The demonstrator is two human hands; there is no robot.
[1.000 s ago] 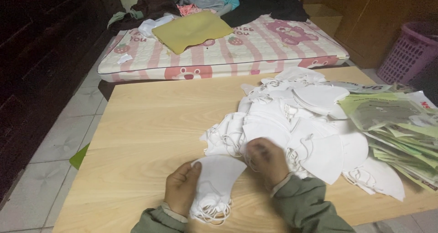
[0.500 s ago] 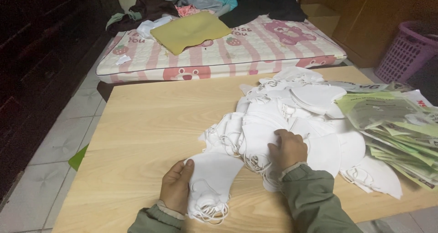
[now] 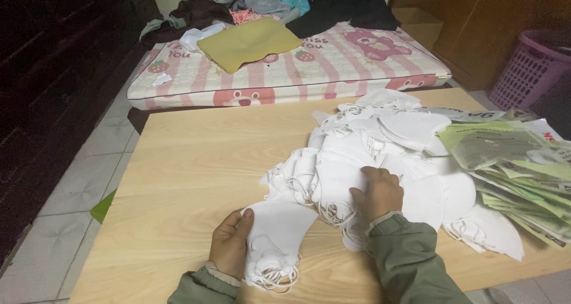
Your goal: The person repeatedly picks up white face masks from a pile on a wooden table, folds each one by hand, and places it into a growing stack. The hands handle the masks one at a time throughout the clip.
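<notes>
A big heap of white folded face masks [image 3: 380,155] with loose ear loops covers the right half of a light wooden table [image 3: 196,161]. My left hand [image 3: 231,243] grips a small stack of white masks [image 3: 275,232] near the table's front edge. My right hand [image 3: 376,192] rests on the near side of the heap, fingers curled over a mask there. Both arms wear olive green sleeves.
A stack of green and clear flat packets [image 3: 517,167] lies at the table's right side. Beyond the table a pink-striped mattress [image 3: 321,66] on the tiled floor holds a yellow cloth [image 3: 250,42] and piled clothes. A purple laundry basket [image 3: 529,69] stands far right.
My right hand left the small stack by my left hand and moved right and away into the heap. My left hand stayed holding the stack.
</notes>
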